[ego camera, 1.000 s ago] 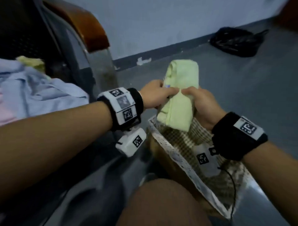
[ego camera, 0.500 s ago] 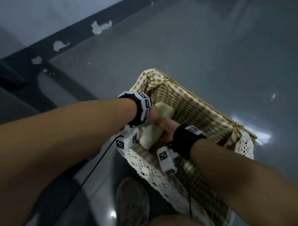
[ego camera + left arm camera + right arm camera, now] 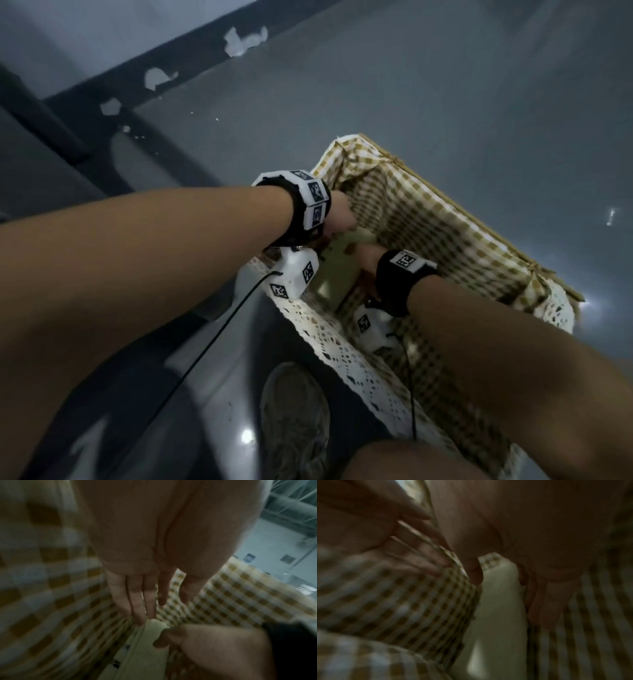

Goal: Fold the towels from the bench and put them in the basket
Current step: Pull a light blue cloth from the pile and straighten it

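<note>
Both hands are down inside the basket (image 3: 455, 219), which stands on the grey floor (image 3: 445, 85). The folded pale green towel (image 3: 337, 274) lies on the basket's bottom, along the lace-trimmed side wall near the person's shoe (image 3: 294, 421). The left hand (image 3: 154, 550) is spread flat, fingers straight, with its fingertips (image 3: 139, 620) just touching the towel's end. The right hand (image 3: 530, 555) grips the towel, thumb on one side and fingers down the other. The checked cloth lining (image 3: 412, 601) bunches against the towel.
</note>
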`<state>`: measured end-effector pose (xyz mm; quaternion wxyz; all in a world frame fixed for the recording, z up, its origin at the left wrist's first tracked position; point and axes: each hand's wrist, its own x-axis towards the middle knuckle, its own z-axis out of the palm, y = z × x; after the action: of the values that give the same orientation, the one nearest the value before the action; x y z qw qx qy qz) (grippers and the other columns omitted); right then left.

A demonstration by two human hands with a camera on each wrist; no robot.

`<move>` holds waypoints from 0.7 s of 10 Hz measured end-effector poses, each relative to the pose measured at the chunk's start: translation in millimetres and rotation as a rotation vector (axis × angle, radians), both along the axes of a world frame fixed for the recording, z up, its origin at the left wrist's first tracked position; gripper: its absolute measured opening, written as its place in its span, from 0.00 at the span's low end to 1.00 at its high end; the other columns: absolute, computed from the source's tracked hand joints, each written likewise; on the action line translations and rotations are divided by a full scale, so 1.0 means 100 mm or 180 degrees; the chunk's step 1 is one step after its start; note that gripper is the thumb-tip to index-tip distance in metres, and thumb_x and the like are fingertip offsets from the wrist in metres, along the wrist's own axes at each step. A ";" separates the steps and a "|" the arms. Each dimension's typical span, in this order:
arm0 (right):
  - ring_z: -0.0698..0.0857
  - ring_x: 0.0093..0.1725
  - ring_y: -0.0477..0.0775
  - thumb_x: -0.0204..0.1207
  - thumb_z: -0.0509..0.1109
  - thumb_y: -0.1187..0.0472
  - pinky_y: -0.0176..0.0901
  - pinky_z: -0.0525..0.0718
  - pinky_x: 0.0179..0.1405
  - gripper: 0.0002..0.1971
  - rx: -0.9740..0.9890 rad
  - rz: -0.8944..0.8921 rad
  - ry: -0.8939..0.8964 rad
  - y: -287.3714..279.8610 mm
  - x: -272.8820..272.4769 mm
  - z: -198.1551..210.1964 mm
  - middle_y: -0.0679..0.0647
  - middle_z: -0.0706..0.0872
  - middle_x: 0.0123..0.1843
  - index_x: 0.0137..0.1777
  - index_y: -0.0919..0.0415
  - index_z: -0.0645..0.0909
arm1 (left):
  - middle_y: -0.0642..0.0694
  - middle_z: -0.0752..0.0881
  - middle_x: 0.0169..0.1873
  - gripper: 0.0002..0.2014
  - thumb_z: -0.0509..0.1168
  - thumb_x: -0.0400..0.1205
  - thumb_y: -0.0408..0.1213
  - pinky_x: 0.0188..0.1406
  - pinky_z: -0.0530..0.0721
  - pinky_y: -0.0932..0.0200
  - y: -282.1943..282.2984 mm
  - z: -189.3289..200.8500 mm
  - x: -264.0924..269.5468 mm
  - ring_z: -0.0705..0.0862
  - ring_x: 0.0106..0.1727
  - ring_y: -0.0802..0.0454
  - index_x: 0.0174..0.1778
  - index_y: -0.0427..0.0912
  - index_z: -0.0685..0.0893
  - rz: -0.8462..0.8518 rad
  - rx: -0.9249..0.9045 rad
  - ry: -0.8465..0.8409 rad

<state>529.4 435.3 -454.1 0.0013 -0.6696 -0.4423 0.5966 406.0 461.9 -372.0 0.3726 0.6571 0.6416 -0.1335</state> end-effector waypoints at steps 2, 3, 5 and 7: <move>0.90 0.42 0.61 0.82 0.58 0.67 0.58 0.89 0.48 0.14 0.1081 0.0607 0.0059 -0.17 -0.31 1.35 0.68 0.91 0.53 0.54 0.69 0.86 | 0.40 0.87 0.60 0.22 0.52 0.91 0.48 0.54 0.78 0.53 -0.49 0.84 -0.28 0.84 0.57 0.42 0.63 0.37 0.86 -0.0128 0.0958 -0.0193; 0.88 0.36 0.57 0.81 0.54 0.72 0.51 0.86 0.41 0.16 0.1346 0.1006 0.0292 -0.32 -0.67 1.94 0.64 0.92 0.47 0.43 0.64 0.84 | 0.41 0.89 0.56 0.18 0.54 0.90 0.47 0.53 0.80 0.54 -0.87 1.34 -0.72 0.84 0.55 0.43 0.61 0.43 0.87 0.0093 0.1508 -0.0374; 0.90 0.37 0.53 0.83 0.61 0.68 0.42 0.89 0.39 0.09 0.1469 0.2246 0.0831 -0.95 -1.82 2.60 0.62 0.91 0.44 0.53 0.69 0.83 | 0.51 0.87 0.36 0.11 0.62 0.86 0.45 0.47 0.80 0.56 -1.88 2.02 -1.95 0.84 0.42 0.51 0.43 0.47 0.87 0.0760 0.1990 -0.0280; 0.91 0.46 0.58 0.81 0.67 0.64 0.49 0.89 0.49 0.06 0.1653 0.3035 0.1298 -1.74 -2.95 2.60 0.62 0.91 0.48 0.51 0.62 0.86 | 0.50 0.88 0.35 0.11 0.64 0.86 0.41 0.42 0.77 0.57 -3.04 1.99 -2.94 0.84 0.38 0.53 0.40 0.45 0.88 0.1450 0.2194 -0.0045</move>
<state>234.1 261.6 -193.8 -0.0182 -0.2456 -0.8178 0.5202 112.3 157.9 -173.2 0.1551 0.5855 0.7752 0.1795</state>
